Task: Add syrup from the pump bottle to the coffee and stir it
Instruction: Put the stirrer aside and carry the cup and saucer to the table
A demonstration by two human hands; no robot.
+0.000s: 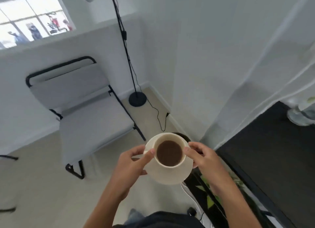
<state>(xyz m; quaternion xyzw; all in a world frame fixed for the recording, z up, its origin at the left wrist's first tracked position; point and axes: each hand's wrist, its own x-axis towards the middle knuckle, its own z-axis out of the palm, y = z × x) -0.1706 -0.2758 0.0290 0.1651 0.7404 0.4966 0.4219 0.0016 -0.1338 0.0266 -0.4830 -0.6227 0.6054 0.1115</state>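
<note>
Cup (170,152) upright on saucer (168,175), L hand (132,164) & R hand (207,161) gripping saucer rims over open floor (42,185), chair (81,105) left.

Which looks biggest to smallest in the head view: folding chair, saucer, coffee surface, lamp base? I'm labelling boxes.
1. folding chair
2. saucer
3. coffee surface
4. lamp base, though it stands farther off, so true size is unsure.

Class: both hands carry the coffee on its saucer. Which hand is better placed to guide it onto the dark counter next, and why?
Right, probably. The right hand grips the saucer on the side next to the dark counter; the left hand holds the far side. The cup is full, so both should stay on.
</note>
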